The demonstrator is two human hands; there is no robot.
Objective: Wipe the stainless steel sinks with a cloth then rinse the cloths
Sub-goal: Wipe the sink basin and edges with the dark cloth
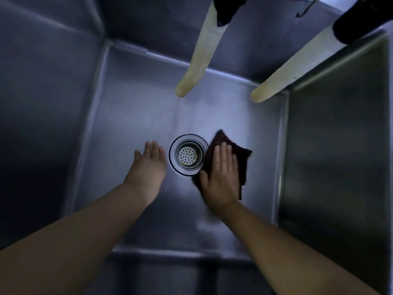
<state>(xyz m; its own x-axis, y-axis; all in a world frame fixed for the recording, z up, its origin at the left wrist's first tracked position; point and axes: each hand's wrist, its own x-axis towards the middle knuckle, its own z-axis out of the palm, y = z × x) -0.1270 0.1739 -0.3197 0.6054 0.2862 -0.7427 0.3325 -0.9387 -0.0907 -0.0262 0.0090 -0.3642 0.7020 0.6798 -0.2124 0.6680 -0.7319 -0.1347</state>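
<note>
I look straight down into a deep stainless steel sink [136,107]. A dark maroon cloth [241,158] lies flat on the sink floor, just right of the round drain strainer [188,155]. My right hand [221,173] presses flat on the cloth with straight fingers, covering most of it. My left hand [150,165] hovers over or rests on the sink floor left of the drain, fingers straight and together, holding nothing.
Two pale hose-like spouts hang into the sink from above, one [198,56] at the back middle and one [297,67] at the back right. Steel walls enclose the basin, with the right wall [336,158] close to the cloth.
</note>
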